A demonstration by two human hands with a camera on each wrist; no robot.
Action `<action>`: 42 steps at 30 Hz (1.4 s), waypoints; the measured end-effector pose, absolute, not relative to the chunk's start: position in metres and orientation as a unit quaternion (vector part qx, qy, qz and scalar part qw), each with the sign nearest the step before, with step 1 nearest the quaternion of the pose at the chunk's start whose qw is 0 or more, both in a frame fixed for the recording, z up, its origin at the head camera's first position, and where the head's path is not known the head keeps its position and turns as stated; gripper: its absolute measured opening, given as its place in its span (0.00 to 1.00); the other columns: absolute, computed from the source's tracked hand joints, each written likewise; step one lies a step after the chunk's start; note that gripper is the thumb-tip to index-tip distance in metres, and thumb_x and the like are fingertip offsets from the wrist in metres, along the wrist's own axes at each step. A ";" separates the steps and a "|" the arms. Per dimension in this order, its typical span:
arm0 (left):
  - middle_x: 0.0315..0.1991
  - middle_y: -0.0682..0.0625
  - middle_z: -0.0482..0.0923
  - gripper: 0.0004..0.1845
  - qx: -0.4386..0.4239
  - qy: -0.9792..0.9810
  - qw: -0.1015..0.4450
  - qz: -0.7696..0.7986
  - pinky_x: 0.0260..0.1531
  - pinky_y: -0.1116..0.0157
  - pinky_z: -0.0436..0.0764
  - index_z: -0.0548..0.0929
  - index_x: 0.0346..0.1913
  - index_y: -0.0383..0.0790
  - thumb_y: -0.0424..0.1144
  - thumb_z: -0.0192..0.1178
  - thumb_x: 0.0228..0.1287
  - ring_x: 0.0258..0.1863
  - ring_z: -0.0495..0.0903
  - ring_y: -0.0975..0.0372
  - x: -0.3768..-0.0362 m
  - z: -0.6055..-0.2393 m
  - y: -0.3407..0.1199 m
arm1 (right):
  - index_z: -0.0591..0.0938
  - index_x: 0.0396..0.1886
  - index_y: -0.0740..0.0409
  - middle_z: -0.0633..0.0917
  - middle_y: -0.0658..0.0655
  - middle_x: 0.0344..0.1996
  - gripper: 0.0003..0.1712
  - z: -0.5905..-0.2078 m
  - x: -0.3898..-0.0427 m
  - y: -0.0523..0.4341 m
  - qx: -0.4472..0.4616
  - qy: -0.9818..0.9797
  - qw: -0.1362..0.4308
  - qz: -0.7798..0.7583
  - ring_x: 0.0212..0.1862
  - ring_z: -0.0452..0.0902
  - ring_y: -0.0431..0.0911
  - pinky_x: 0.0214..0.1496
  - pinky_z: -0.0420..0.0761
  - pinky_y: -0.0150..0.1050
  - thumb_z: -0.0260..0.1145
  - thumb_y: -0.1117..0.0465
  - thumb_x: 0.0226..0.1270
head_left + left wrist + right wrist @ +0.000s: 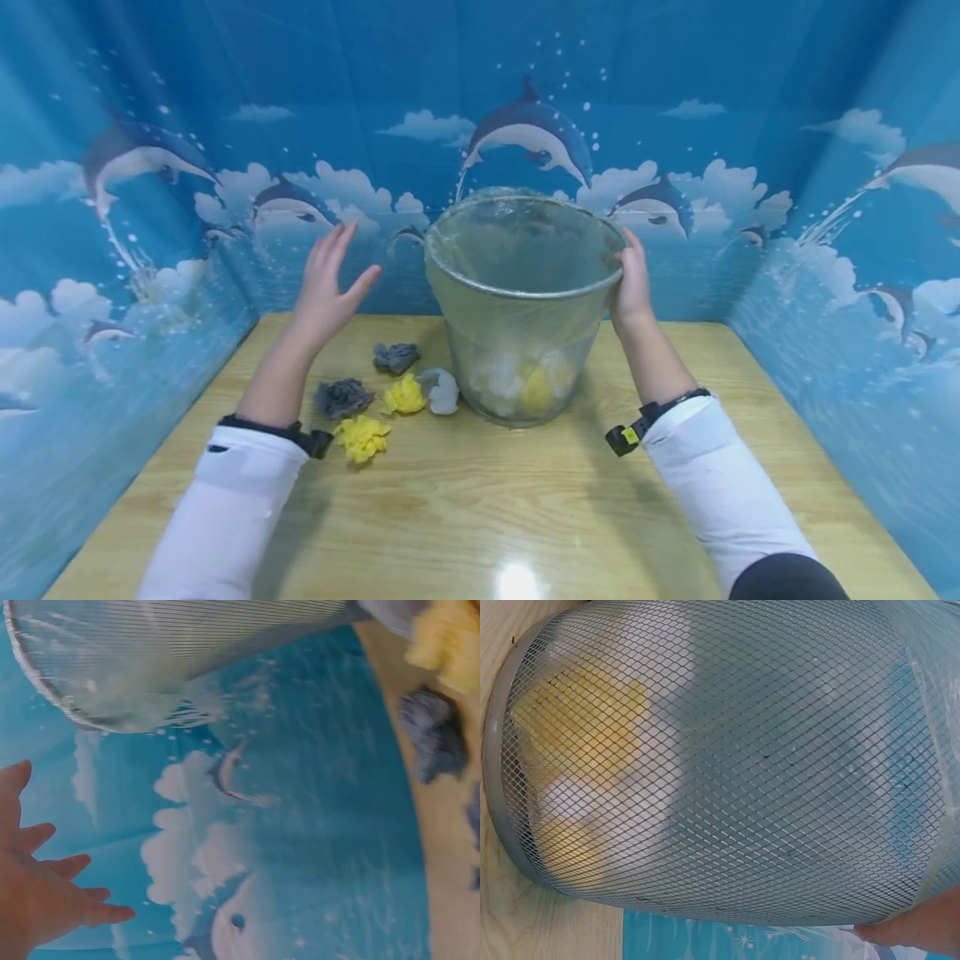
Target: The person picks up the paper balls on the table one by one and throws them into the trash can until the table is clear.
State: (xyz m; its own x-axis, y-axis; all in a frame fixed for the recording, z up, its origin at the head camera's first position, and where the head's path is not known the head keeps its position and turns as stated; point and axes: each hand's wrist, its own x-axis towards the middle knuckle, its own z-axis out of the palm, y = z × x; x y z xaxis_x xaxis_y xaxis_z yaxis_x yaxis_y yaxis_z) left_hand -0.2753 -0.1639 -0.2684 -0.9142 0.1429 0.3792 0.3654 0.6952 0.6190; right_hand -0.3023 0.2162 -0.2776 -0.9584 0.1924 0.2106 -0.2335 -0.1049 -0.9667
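Note:
A metal mesh wastebasket with a clear plastic liner folded over its rim stands toward the back of the table. White and yellow crumpled paper shows through its mesh near the bottom. My right hand holds the basket's rim on the right side; in the right wrist view only part of that hand shows at the lower corner. Raised left of the basket, apart from it, my left hand has its fingers spread and holds nothing. The left wrist view also shows these spread fingers.
Left of the basket lie crumpled papers: dark grey balls, yellow balls and a light grey piece close by the basket's base. A blue dolphin-print curtain encloses the wooden table at the back and sides.

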 end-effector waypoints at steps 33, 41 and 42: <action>0.73 0.25 0.42 0.42 -0.137 -0.970 0.028 -0.200 0.63 0.29 0.43 0.50 0.75 0.33 0.58 0.49 0.71 0.70 0.43 0.29 -0.267 -0.398 -0.228 | 0.45 0.77 0.53 0.49 0.54 0.76 0.37 -0.276 -0.301 0.219 0.020 -0.659 0.141 0.738 0.72 0.53 0.51 0.74 0.55 0.47 0.37 0.62 0.67; 0.73 0.26 0.45 0.41 -0.153 -0.974 -0.002 -0.170 0.62 0.28 0.46 0.53 0.75 0.35 0.56 0.52 0.70 0.69 0.47 0.30 -0.270 -0.420 -0.222 | 0.45 0.77 0.54 0.50 0.54 0.75 0.37 -0.277 -0.303 0.219 0.023 -0.663 0.141 0.735 0.72 0.52 0.51 0.74 0.56 0.46 0.37 0.61 0.68; 0.73 0.26 0.46 0.40 -0.156 -0.974 -0.006 -0.164 0.61 0.28 0.47 0.54 0.75 0.35 0.56 0.52 0.70 0.69 0.47 0.30 -0.269 -0.423 -0.222 | 0.46 0.77 0.54 0.51 0.54 0.75 0.37 -0.278 -0.303 0.219 0.025 -0.662 0.141 0.735 0.72 0.52 0.51 0.74 0.56 0.47 0.37 0.61 0.68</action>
State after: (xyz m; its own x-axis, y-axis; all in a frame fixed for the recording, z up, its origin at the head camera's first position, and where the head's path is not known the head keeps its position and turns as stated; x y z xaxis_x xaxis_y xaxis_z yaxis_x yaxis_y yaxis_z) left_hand -0.2695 -0.2217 -0.4230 -0.9516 0.3049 0.0396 0.3011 0.8980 0.3208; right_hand -0.3028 0.2186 -0.2779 -0.9589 0.1750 0.2232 -0.2402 -0.0826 -0.9672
